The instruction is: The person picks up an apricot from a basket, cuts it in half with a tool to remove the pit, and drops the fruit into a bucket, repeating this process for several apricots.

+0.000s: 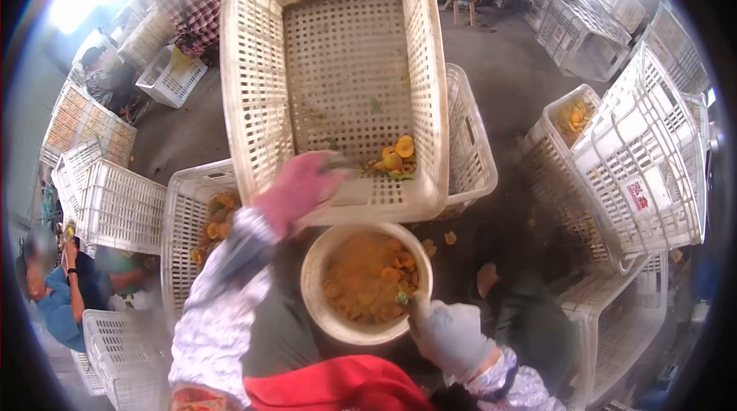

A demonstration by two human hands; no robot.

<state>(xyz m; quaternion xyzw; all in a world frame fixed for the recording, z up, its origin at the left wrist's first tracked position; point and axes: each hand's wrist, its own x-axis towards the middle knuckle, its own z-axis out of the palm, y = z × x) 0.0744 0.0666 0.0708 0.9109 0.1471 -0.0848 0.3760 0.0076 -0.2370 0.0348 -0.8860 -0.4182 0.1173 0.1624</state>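
My left hand (295, 192), in a pink glove, reaches over the near wall of a big off-white plastic crate (234, 88); its fingers are smeared by motion. Just right of its fingertips, a small pile of orange-yellow fruit (398, 156), like apricots or peaches, lies in the crate's near corner with some green leaf bits. Below the crate stands a round cream bucket (309, 276) with orange fruit pieces (361, 276) in cloudy liquid. My right hand (457, 340), in a pale grey glove, is closed at the bucket's right rim; what its fingers hold is hidden.
Another crate with orange fruit (219, 223) stands at the left. Tilted white crates (641, 157) are stacked at the right, above a crate of fruit (572, 119). A person in a blue shirt (61, 296) sits at far left. A plaid-sleeved person (196, 4) is beyond the big crate.
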